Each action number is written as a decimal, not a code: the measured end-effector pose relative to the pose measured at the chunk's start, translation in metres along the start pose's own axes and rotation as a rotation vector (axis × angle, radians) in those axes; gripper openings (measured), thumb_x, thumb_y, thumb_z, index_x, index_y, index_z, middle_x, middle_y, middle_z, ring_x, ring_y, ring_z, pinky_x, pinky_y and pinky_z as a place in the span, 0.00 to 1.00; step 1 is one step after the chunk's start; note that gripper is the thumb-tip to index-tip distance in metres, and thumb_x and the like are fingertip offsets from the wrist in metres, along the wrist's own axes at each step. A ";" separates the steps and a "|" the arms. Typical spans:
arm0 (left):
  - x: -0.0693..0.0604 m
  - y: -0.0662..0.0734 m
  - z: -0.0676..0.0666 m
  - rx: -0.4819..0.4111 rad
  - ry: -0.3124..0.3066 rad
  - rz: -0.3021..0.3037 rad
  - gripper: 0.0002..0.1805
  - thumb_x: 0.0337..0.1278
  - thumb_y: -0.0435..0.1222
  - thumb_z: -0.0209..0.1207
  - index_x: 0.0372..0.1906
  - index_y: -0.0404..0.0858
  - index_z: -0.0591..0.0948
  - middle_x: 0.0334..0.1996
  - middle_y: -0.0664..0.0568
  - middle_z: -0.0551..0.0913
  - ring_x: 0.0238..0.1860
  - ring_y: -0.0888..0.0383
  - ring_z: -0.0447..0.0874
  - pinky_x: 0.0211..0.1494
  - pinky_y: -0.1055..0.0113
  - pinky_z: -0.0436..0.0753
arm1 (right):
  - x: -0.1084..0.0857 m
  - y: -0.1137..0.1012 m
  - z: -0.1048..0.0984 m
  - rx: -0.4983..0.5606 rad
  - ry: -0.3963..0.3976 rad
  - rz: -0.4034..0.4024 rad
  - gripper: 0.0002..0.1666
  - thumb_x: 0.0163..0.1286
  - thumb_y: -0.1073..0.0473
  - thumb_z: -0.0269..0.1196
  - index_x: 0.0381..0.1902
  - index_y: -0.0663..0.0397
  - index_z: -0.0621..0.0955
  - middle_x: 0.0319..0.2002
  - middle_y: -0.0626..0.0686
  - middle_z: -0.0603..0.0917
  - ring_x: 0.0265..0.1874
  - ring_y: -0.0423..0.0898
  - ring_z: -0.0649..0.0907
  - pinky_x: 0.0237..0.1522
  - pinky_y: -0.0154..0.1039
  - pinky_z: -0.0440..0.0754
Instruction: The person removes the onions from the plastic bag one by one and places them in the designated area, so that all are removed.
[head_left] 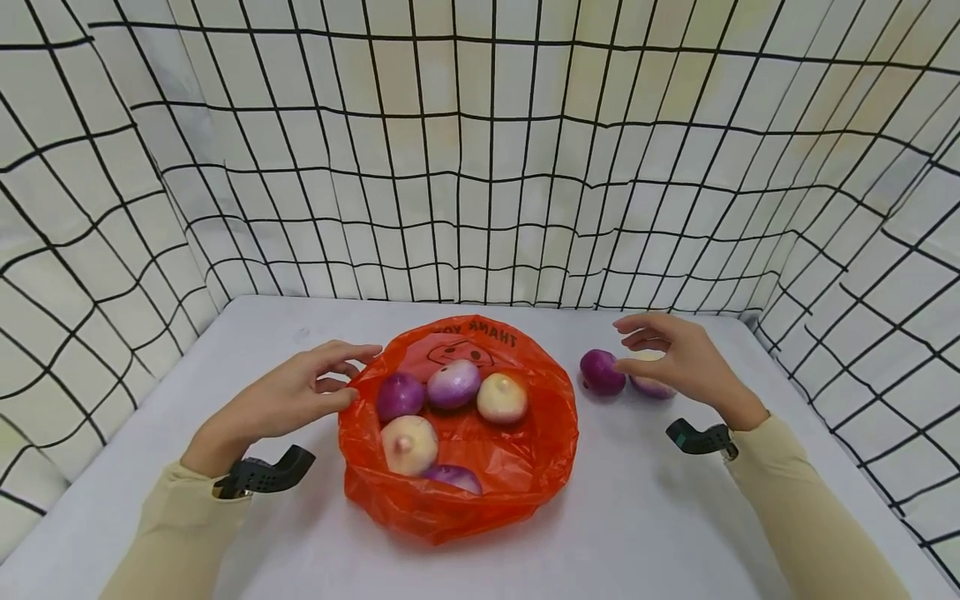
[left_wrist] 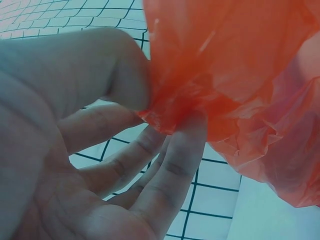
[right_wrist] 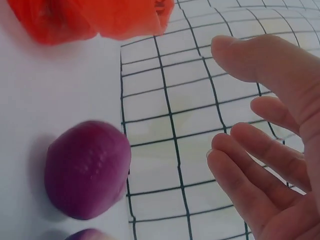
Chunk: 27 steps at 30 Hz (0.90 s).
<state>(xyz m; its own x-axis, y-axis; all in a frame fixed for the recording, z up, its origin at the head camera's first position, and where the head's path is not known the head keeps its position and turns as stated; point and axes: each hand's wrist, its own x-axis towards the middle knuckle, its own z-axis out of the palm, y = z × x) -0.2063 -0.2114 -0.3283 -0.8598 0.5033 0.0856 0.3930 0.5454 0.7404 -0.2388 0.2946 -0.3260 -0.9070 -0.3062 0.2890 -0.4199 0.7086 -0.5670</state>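
In the head view, the red plastic bag point(head_left: 551, 454), lower centre, is pinched at its left rim by the left hand point(head_left: 292, 392); nothing is held by the loosely bent right hand point(head_left: 686, 367). Five onions point(head_left: 453, 385) are seen inside; a purple onion point(head_left: 602, 372) and a partly hidden onion point(head_left: 654, 387) are seen outside, right of centre. In the left wrist view, the bag is bunched at upper right; likely limp and easily torn, it is best gripped by a doubled rim. In the right wrist view, the purple onion is seen lower left, untouched; probably firm and slippery, it is best cupped round its middle.
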 end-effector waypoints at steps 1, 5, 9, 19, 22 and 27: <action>0.000 0.000 0.000 0.003 0.002 0.002 0.31 0.66 0.30 0.59 0.74 0.39 0.72 0.67 0.39 0.76 0.62 0.45 0.80 0.54 0.61 0.90 | 0.002 -0.003 0.001 -0.004 -0.007 -0.010 0.31 0.59 0.50 0.78 0.59 0.46 0.83 0.56 0.50 0.87 0.51 0.49 0.89 0.53 0.17 0.80; 0.000 0.000 0.000 0.002 0.005 0.005 0.31 0.66 0.30 0.59 0.74 0.39 0.72 0.67 0.40 0.77 0.61 0.45 0.80 0.57 0.59 0.90 | 0.009 -0.013 0.006 -0.021 -0.023 -0.067 0.31 0.58 0.51 0.79 0.59 0.48 0.83 0.54 0.50 0.88 0.50 0.48 0.89 0.55 0.28 0.86; 0.000 0.000 0.000 0.009 0.007 0.001 0.31 0.65 0.30 0.59 0.74 0.40 0.72 0.66 0.41 0.77 0.61 0.46 0.80 0.59 0.57 0.89 | 0.016 -0.023 0.012 -0.036 -0.048 -0.115 0.31 0.58 0.53 0.79 0.59 0.49 0.83 0.53 0.52 0.89 0.50 0.49 0.90 0.57 0.46 0.88; -0.001 -0.001 -0.001 0.013 0.019 0.012 0.31 0.65 0.30 0.58 0.73 0.40 0.73 0.66 0.41 0.77 0.60 0.46 0.80 0.59 0.57 0.89 | 0.032 -0.051 0.030 -0.020 -0.131 -0.227 0.32 0.57 0.54 0.80 0.59 0.49 0.83 0.54 0.51 0.88 0.49 0.48 0.89 0.56 0.49 0.89; -0.001 -0.001 0.000 0.019 0.020 0.006 0.31 0.65 0.30 0.58 0.73 0.40 0.73 0.66 0.41 0.77 0.61 0.46 0.80 0.59 0.55 0.89 | 0.036 -0.061 0.036 -0.029 -0.163 -0.231 0.32 0.57 0.53 0.79 0.60 0.49 0.83 0.54 0.51 0.88 0.50 0.49 0.89 0.55 0.49 0.89; 0.000 -0.001 0.001 0.012 0.022 0.015 0.30 0.66 0.30 0.57 0.73 0.40 0.73 0.66 0.42 0.78 0.61 0.46 0.80 0.61 0.53 0.88 | 0.041 -0.072 0.049 -0.027 -0.216 -0.272 0.32 0.59 0.54 0.78 0.60 0.54 0.83 0.55 0.54 0.88 0.50 0.51 0.89 0.55 0.48 0.89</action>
<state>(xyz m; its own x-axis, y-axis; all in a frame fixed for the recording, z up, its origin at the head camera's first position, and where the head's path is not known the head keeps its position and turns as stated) -0.2063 -0.2109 -0.3295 -0.8607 0.4967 0.1112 0.4095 0.5458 0.7310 -0.2474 0.2000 -0.3105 -0.7488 -0.6117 0.2551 -0.6489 0.5982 -0.4702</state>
